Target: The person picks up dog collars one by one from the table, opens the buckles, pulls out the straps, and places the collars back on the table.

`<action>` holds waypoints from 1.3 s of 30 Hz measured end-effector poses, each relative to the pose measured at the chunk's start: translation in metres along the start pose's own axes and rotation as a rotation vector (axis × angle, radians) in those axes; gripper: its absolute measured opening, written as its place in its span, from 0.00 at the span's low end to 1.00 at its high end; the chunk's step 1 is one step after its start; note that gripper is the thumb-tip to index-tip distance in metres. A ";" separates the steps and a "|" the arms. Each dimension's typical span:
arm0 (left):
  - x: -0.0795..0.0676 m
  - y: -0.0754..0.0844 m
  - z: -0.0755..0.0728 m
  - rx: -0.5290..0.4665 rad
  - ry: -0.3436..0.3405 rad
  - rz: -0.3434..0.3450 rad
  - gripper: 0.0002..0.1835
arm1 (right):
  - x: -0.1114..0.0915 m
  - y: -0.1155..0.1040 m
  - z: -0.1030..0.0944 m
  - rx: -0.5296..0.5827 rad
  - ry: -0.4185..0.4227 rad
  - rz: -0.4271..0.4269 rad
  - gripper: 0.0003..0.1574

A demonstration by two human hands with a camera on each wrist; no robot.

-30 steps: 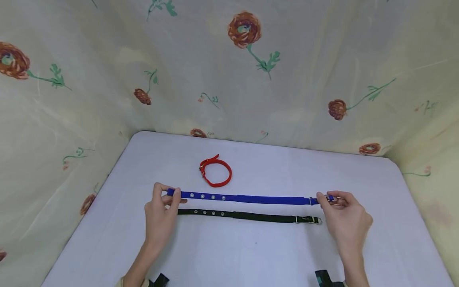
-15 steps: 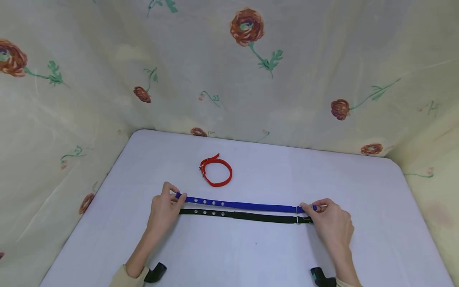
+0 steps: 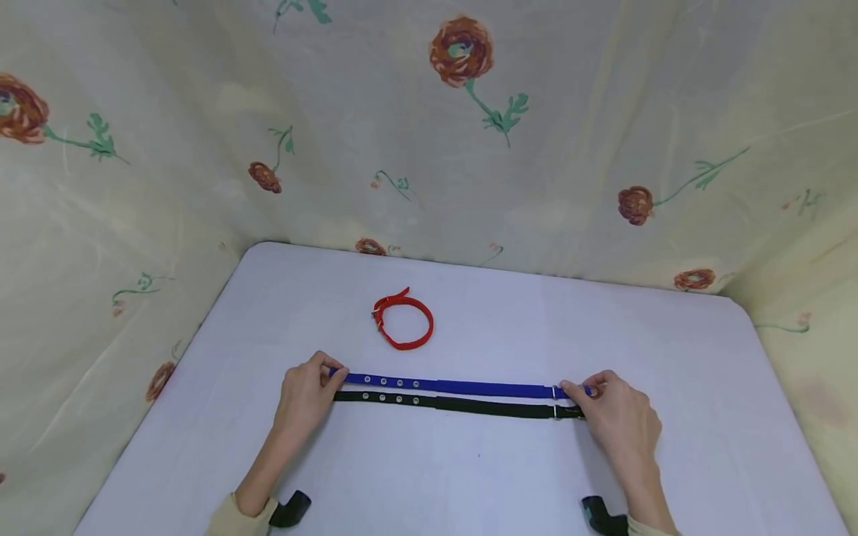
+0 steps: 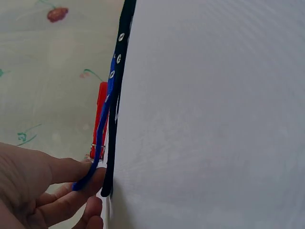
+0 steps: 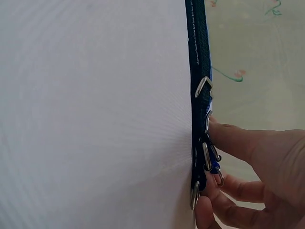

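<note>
A blue collar with metal eyelets is stretched straight from side to side. My left hand pinches its plain tip between thumb and fingers; the left wrist view shows the blue strap between them. At the other end my right hand pinches the buckle end. Just in front of it, nearly parallel, a black collar lies flat on the table. Its buckle end is partly hidden by my right hand in the head view, while its metal ring shows in the right wrist view.
Behind the blue collar a red collar lies buckled into a loop. A white cloth covers the table. Flower-printed curtain hangs along the back and both sides. A dark wrist device sits at each cuff.
Both hands have brought the blue collar nearer and to a spot just behind the black one. My right hand has shifted left. The red and black collars stay put.
</note>
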State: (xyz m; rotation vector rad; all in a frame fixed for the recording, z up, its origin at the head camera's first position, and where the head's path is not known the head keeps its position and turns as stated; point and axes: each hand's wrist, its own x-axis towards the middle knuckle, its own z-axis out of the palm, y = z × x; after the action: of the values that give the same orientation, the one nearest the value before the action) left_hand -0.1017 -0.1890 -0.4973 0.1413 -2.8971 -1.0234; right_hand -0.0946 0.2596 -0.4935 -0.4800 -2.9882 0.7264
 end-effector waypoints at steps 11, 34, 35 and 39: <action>0.000 0.000 0.003 0.094 0.010 -0.006 0.11 | 0.002 -0.003 0.003 -0.056 -0.028 -0.021 0.29; -0.003 0.002 0.010 0.129 0.000 -0.079 0.17 | -0.002 -0.008 0.006 -0.056 -0.046 -0.062 0.25; -0.003 0.003 0.009 0.128 0.006 -0.079 0.17 | -0.002 -0.009 0.005 -0.057 -0.051 -0.066 0.26; -0.004 0.011 0.007 0.142 0.026 -0.052 0.18 | 0.002 -0.010 -0.002 -0.064 -0.073 -0.087 0.28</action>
State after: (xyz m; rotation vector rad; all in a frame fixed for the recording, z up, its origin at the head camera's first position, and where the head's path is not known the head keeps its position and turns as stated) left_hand -0.0989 -0.1762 -0.4958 0.2370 -2.9563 -0.8158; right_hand -0.0990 0.2520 -0.4875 -0.3296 -3.0859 0.6571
